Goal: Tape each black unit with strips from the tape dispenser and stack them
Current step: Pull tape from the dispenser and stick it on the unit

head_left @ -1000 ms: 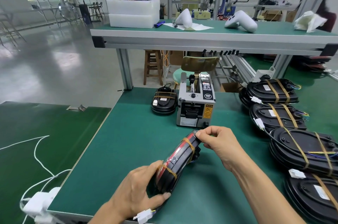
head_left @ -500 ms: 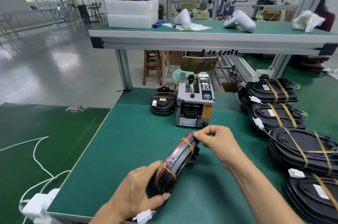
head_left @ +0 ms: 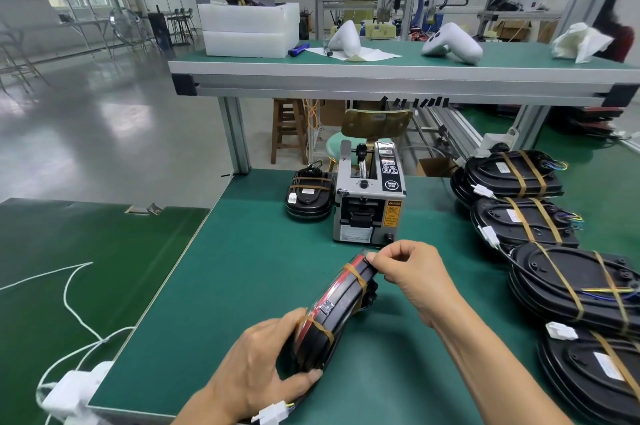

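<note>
A black unit (head_left: 337,306) with a red rim stands on edge on the green table (head_left: 242,286), with two amber tape strips across it. My left hand (head_left: 256,369) grips its near end. My right hand (head_left: 405,268) pinches its far top edge, fingers curled beside the upper strip. Just behind stands the grey tape dispenser (head_left: 369,202). One taped black unit (head_left: 308,197) lies to the dispenser's left. Several taped black units (head_left: 512,175) lie overlapping along the right side.
A raised green shelf (head_left: 398,72) crosses behind, holding white foam boxes (head_left: 249,29) and white handheld devices (head_left: 452,43). A white connector (head_left: 272,412) dangles from the held unit. White cable and a plug (head_left: 69,393) lie at the lower left.
Both hands keep their hold on the unit. My right hand's fingers have shifted slightly along its far top edge.
</note>
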`<action>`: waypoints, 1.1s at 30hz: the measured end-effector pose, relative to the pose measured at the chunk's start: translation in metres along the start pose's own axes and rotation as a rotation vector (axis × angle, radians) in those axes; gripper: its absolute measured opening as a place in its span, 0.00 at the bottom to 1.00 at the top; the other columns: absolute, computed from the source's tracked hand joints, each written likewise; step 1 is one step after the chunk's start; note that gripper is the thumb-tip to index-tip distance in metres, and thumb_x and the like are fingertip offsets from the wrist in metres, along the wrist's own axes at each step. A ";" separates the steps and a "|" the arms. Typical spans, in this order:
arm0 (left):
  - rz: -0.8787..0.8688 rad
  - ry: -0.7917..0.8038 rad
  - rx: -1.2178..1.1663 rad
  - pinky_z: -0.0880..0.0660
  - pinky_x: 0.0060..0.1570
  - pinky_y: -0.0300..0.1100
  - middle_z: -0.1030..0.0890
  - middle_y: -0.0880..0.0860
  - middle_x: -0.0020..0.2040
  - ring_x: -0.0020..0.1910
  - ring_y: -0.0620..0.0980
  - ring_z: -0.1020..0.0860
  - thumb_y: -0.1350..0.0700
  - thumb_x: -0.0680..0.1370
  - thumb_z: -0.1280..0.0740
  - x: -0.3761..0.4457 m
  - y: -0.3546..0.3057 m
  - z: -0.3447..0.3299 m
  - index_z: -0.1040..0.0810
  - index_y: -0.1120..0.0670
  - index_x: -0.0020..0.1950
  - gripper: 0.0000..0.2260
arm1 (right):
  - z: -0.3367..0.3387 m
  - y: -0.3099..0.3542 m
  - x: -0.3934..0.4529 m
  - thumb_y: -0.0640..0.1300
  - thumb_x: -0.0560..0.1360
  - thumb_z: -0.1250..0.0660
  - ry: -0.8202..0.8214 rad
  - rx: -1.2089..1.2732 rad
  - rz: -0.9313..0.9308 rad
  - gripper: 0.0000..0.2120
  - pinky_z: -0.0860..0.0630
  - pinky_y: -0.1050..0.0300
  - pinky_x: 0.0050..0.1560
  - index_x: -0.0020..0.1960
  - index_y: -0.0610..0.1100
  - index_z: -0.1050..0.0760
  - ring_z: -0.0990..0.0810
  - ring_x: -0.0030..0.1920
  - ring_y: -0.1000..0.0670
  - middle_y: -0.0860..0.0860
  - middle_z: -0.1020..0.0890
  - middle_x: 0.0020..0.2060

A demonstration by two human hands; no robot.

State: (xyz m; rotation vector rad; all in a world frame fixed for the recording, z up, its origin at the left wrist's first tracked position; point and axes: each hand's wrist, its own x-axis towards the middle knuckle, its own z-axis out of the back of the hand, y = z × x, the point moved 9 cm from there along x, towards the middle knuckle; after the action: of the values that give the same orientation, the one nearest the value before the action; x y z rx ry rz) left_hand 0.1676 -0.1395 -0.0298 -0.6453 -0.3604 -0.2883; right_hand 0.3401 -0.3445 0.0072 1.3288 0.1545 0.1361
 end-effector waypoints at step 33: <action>0.033 0.008 -0.062 0.18 0.50 0.46 0.16 0.45 0.52 0.49 0.48 0.17 0.41 0.70 0.18 0.000 0.007 0.001 0.29 0.40 0.78 0.39 | -0.042 -0.006 -0.044 0.60 0.72 0.24 0.215 -0.063 0.125 0.21 0.26 0.67 0.55 0.61 0.58 0.24 0.18 0.55 0.62 0.63 0.15 0.54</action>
State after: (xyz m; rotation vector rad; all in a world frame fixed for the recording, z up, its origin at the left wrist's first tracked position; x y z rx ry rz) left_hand 0.1698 -0.1336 -0.0324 -0.7104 -0.3336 -0.2717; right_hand 0.2890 -0.3143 -0.0071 1.2589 0.2471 0.3871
